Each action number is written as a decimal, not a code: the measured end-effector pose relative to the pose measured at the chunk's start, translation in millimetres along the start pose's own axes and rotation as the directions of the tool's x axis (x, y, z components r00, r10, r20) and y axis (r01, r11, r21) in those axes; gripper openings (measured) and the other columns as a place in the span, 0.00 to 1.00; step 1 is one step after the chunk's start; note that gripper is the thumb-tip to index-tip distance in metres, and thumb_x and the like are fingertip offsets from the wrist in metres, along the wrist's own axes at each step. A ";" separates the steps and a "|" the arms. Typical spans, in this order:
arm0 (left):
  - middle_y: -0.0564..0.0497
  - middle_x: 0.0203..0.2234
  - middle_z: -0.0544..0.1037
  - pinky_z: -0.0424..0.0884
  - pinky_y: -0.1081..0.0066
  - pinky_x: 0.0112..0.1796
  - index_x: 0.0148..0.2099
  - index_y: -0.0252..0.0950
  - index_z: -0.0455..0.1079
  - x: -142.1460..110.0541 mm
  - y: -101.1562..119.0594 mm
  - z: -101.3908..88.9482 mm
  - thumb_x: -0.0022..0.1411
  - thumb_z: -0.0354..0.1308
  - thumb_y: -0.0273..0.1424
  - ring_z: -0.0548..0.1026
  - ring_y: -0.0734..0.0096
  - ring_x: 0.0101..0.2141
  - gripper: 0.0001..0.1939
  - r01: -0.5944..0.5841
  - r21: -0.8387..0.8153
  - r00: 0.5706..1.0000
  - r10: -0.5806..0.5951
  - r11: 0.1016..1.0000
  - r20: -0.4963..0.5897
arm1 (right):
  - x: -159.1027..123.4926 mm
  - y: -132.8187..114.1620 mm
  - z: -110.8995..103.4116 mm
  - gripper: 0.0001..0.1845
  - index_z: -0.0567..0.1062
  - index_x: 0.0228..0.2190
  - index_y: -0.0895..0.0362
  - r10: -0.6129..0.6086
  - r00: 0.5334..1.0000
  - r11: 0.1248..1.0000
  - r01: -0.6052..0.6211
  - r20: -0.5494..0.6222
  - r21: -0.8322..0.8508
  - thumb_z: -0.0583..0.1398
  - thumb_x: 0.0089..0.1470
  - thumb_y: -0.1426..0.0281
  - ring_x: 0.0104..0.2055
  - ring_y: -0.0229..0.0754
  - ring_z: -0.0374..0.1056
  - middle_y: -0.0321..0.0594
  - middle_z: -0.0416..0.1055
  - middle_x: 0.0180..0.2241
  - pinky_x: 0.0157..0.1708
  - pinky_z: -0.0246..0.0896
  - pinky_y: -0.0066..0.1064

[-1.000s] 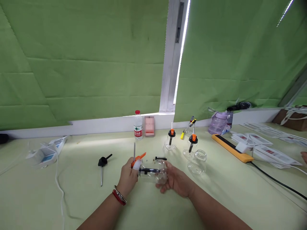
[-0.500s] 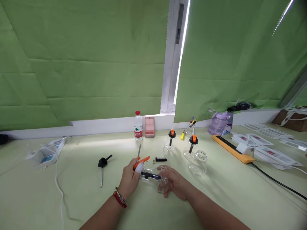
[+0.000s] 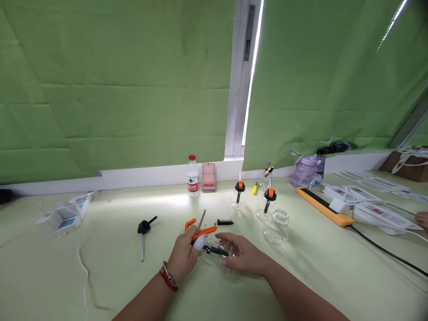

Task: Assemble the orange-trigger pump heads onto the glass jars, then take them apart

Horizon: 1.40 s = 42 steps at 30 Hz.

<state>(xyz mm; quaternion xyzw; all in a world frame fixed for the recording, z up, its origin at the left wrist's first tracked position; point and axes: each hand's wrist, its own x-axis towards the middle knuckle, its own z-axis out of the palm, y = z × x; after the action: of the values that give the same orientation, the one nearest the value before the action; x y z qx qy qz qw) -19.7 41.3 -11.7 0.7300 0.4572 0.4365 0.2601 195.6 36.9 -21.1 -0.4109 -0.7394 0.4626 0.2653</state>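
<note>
My left hand (image 3: 184,254), a white wrap on its thumb, is closed around an orange-and-black bottle top (image 3: 206,232) with a thin metal tube sticking up. From this top a black stem (image 3: 216,251) reaches into a clear bottle (image 3: 214,259) lying on its side. My right hand (image 3: 248,255) is wrapped round the bottle's other end, its fingers partly seen through the blurred clear wall. Just beyond the hands lies a small black part with a spring (image 3: 225,222), beside tiny loose pieces. To the left rests a black cap with a metal tube (image 3: 143,227).
Two clear bottles with orange-and-black tops (image 3: 237,203) stand at the right, near an open clear jar (image 3: 276,234). Behind are a water bottle (image 3: 193,176) and a yellow-handled tool (image 3: 255,189). An orange power strip (image 3: 324,209) and another person's hand (image 3: 421,219) are farther right.
My left hand has shifted a little right with the orange-and-black top. My right hand has turned and closed more over the bottle. Another person's hand has come in at the right edge.
</note>
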 end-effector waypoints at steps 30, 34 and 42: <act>0.60 0.11 0.62 0.59 0.76 0.13 0.25 0.38 0.56 14.8 -36.9 -11.3 0.57 0.49 0.44 0.61 0.77 0.10 0.16 0.341 -0.400 0.858 -0.456 0.850 -0.236 | -4.1 63.4 -35.2 0.43 0.30 0.60 0.53 -0.164 0.573 0.931 -0.179 -0.803 -0.318 0.52 0.52 0.69 0.63 0.52 0.39 0.49 0.35 0.62 0.57 0.43 0.51; 0.60 0.11 0.62 0.60 0.76 0.13 0.25 0.38 0.56 14.0 -30.0 -11.5 0.57 0.49 0.44 0.62 0.76 0.11 0.17 0.351 -0.344 0.874 -0.436 0.871 -0.213 | -8.4 41.0 -30.7 0.41 0.32 0.60 0.56 -0.345 0.534 0.844 -0.183 -0.772 -0.504 0.51 0.53 0.72 0.64 0.53 0.28 0.48 0.28 0.63 0.57 0.41 0.54; 0.58 0.16 0.65 0.61 0.76 0.15 0.27 0.37 0.59 8.0 -1.6 -2.0 0.59 0.46 0.43 0.63 0.78 0.12 0.16 0.345 -0.355 0.922 -0.384 0.869 -0.045 | -3.1 3.0 14.8 0.30 0.52 0.58 0.54 -0.598 0.798 0.411 0.230 -0.070 -0.882 0.49 0.53 0.79 0.62 0.54 0.43 0.48 0.49 0.60 0.57 0.44 0.53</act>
<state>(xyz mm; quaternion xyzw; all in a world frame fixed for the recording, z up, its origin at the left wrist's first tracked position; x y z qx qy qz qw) -20.5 49.1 -8.8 0.5483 0.5184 0.4926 0.4336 186.8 28.1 -30.2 -0.3648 -0.8799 -0.1224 0.2787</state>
